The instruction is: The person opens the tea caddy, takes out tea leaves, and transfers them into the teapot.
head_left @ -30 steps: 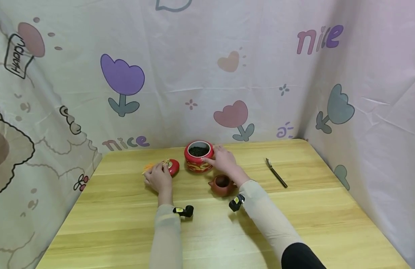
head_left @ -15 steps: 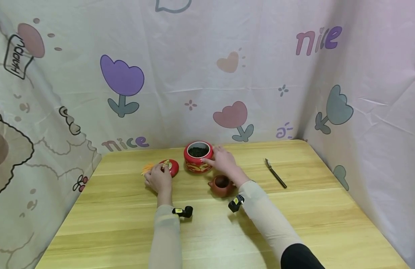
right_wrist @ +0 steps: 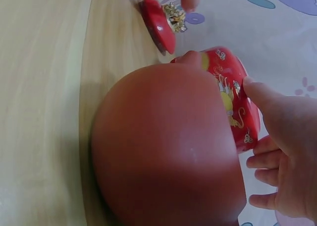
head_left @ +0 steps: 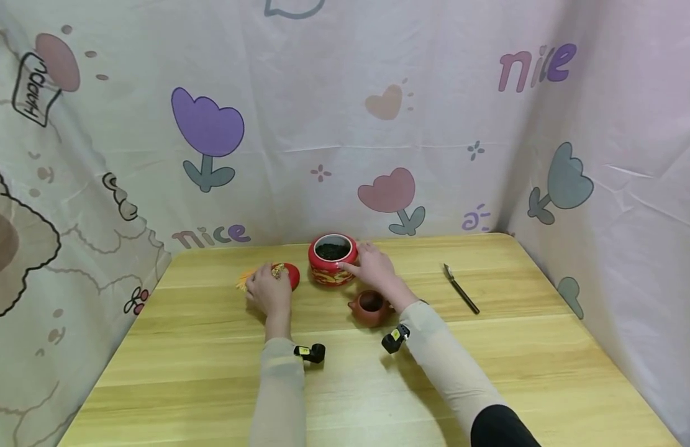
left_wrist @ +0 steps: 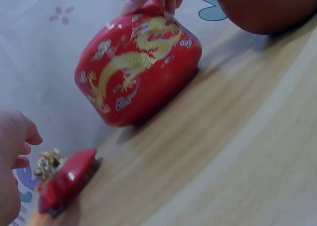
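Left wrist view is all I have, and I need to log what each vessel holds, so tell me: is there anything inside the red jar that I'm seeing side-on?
Observer: Yes. The head view looks into the red jar and shows dark, loose contents.

Operator: The brown pot is cut off at the top for me. Is it covered?

Observer: No, from the head view its top is open.

Operator: Anything lying beyond the right hand?

Observer: Yes, a dark pen-like tool lies on the table, to the right of that hand.
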The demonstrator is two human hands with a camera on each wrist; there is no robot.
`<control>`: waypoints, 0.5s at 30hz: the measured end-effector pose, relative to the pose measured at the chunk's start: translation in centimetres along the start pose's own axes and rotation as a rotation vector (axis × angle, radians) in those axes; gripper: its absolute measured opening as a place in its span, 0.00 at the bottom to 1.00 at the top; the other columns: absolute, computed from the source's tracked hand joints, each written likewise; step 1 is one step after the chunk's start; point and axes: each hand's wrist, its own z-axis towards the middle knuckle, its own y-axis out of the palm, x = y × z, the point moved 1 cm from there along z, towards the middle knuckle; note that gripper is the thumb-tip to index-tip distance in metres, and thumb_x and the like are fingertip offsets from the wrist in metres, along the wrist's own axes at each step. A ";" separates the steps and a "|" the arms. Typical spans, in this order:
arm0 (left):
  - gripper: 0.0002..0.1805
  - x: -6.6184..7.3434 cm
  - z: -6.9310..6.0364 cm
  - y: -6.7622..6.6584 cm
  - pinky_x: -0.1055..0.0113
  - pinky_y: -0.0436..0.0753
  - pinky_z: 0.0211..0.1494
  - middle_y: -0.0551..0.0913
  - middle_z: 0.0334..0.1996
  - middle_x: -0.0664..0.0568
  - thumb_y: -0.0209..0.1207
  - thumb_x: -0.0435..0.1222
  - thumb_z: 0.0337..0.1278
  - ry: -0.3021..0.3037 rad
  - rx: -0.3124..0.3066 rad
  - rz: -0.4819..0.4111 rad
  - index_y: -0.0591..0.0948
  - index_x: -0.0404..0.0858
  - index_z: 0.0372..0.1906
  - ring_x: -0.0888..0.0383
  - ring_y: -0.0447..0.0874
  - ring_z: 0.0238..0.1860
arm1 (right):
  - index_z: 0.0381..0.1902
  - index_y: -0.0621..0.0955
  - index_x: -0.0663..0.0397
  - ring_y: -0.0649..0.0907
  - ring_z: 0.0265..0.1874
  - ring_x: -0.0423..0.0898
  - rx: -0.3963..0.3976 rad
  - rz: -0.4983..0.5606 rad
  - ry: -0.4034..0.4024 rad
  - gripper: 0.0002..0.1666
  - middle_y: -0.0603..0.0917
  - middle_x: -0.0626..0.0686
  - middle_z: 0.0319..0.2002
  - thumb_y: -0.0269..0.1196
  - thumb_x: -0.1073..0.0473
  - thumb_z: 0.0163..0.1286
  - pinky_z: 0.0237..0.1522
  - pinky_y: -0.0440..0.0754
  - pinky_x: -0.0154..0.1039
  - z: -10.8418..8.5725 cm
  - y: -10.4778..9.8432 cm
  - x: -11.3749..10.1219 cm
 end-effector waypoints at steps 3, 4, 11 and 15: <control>0.26 0.8 0.0 -0.3 0.39 0.54 0.71 0.75 0.65 0.44 0.58 0.44 0.62 0.043 -0.003 -0.015 0.75 0.41 0.64 0.41 0.59 0.71 | 0.71 0.66 0.58 0.66 0.73 0.57 0.007 0.013 -0.009 0.49 0.69 0.59 0.71 0.58 0.30 0.65 0.68 0.70 0.55 0.0 0.0 0.0; 0.27 1.1 -0.1 -0.4 0.38 0.54 0.71 0.74 0.66 0.43 0.58 0.44 0.62 0.057 -0.005 -0.022 0.74 0.40 0.65 0.41 0.58 0.72 | 0.71 0.66 0.58 0.67 0.72 0.57 0.009 0.019 -0.014 0.49 0.69 0.59 0.70 0.58 0.30 0.65 0.68 0.70 0.54 -0.1 0.0 0.0; 0.37 2.9 -0.2 -0.8 0.38 0.42 0.77 0.63 0.73 0.42 0.59 0.48 0.61 0.160 -0.086 -0.051 0.65 0.38 0.72 0.39 0.44 0.78 | 0.72 0.64 0.56 0.67 0.71 0.55 0.001 0.049 -0.056 0.45 0.69 0.59 0.70 0.58 0.35 0.68 0.69 0.69 0.53 -0.5 -0.2 0.0; 0.42 3.7 -0.4 -0.8 0.37 0.38 0.77 0.58 0.76 0.44 0.59 0.53 0.61 0.217 -0.136 -0.074 0.60 0.40 0.75 0.42 0.37 0.80 | 0.74 0.62 0.58 0.62 0.74 0.58 -0.027 0.075 -0.050 0.45 0.65 0.61 0.72 0.58 0.37 0.69 0.72 0.64 0.54 -1.2 -0.7 0.3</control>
